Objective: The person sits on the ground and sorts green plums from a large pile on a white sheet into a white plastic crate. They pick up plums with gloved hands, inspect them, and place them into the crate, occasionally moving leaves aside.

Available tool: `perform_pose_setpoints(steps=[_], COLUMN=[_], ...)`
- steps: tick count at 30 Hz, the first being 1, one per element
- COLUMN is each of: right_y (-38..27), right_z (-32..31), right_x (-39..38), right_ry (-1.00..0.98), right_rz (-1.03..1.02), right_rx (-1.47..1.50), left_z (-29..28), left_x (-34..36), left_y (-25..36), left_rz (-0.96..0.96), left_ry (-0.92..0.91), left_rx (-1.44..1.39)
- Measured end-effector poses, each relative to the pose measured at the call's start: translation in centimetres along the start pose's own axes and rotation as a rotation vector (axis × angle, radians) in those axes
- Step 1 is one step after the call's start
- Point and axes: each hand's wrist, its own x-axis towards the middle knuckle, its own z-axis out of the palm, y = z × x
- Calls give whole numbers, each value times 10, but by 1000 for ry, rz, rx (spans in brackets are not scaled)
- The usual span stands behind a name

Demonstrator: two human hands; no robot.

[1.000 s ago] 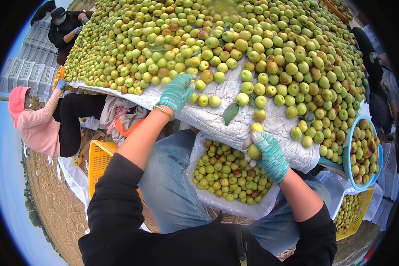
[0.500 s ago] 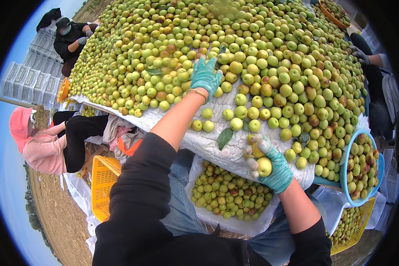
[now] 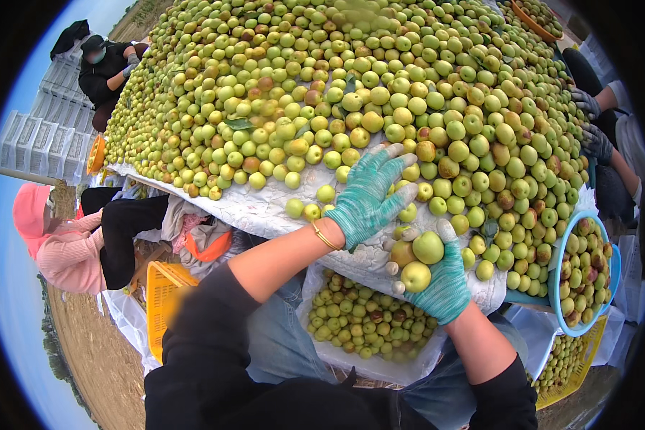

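A big heap of yellow-green jujubes (image 3: 279, 86), some with brown-red patches, lies on a quilted white sheet (image 3: 247, 215). My left hand (image 3: 369, 195), in a green glove with pale fingertips, reaches over the sheet's near edge. Its fingers are spread among loose jujubes at the front of the heap. Just right and nearer, my right hand (image 3: 446, 283), gloved alike, is closed round a few jujubes (image 3: 428, 248), palm turned up. Below both hands, between my knees, sits a container with a white liner (image 3: 419, 369), filled with smaller-looking jujubes.
A light-blue basin (image 3: 557, 287) of redder jujubes stands at right, above a yellow crate (image 3: 591, 351). Another yellow crate (image 3: 158, 301) is at left. A person in pink (image 3: 72, 258) sits there, a person in black (image 3: 102, 79) beyond. Gloved co-worker hands (image 3: 596, 143) show at right.
My left hand has come back from the heap toward me and right, near my right hand. More jujubes show in my right hand. The leaf on the sheet is now largely covered.
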Motion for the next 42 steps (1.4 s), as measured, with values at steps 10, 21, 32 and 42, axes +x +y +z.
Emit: perform_pose_setpoints(steps=[10, 21, 32, 42], right_y=[3, -2, 2, 6], right_z=[-15, 1, -2, -1], right_x=[-7, -16, -27, -22], right_ry=[131, 267, 282, 348], right_rz=[-62, -141, -110, -156], right_rx=[-106, -217, -197, -175], left_z=[26, -41, -264, 14], left_x=[60, -2, -204, 123], left_y=[-91, -41, -81, -136], left_rz=[-274, -70, -985, -441], left_ry=[-36, 278, -650, -212], left_rx=[28, -279, 647, 302])
